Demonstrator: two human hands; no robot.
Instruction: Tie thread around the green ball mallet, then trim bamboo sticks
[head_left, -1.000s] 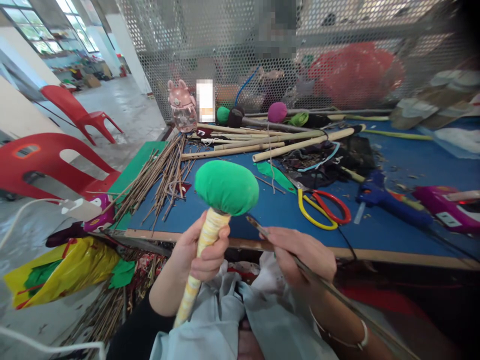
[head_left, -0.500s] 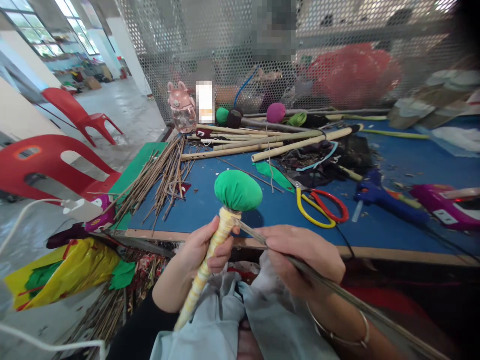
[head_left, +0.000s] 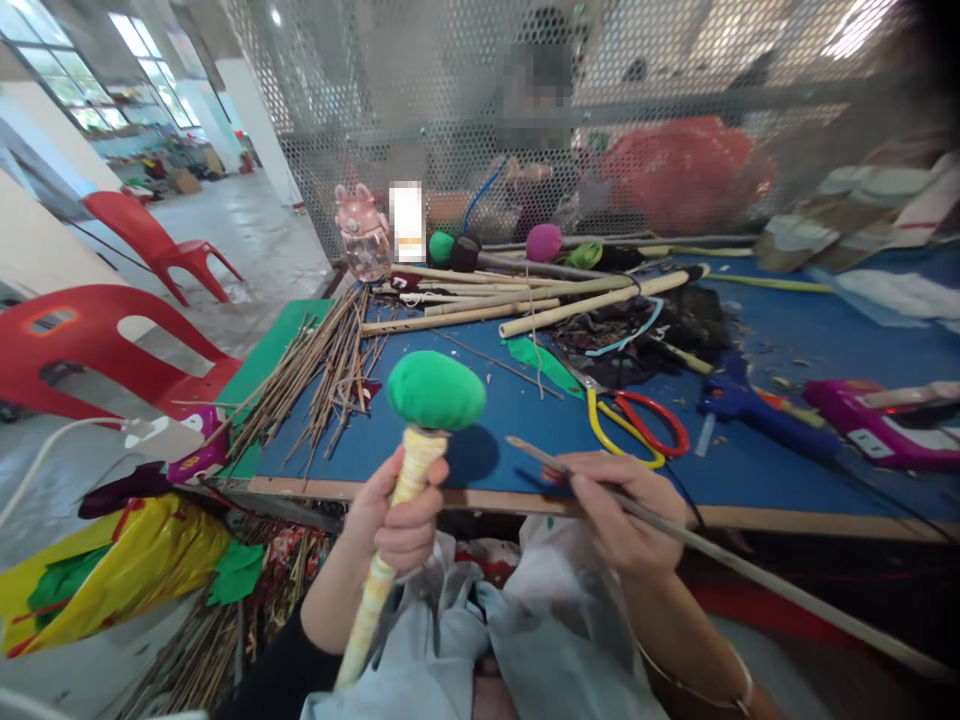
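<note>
My left hand (head_left: 401, 515) is wrapped around a stick bound in yellow and white tape (head_left: 414, 465). A round green cloth-covered head (head_left: 437, 390) tops this stick, which stands tilted, its lower end down by my lap. My right hand (head_left: 630, 510) pinches a long thin grey-brown stick (head_left: 750, 570) near its pointed end. That tip hangs over the table's front edge, apart from the taped stick. Scissors (head_left: 637, 420) with one yellow and one red handle lie beyond my right hand, beside a scrap of green cloth (head_left: 544, 362).
On the blue table (head_left: 465, 360) lie thin twigs (head_left: 322, 375), bamboo poles (head_left: 555, 292) and a blue glue gun (head_left: 750, 400). A pink bottle (head_left: 364, 235) stands before the mesh screen (head_left: 442, 90). Red chairs (head_left: 97, 350) and a yellow bag (head_left: 112, 560) are at left.
The thin stick's tip has come away from the neck of the taped stick, moving right. My left hand and the green head have shifted left.
</note>
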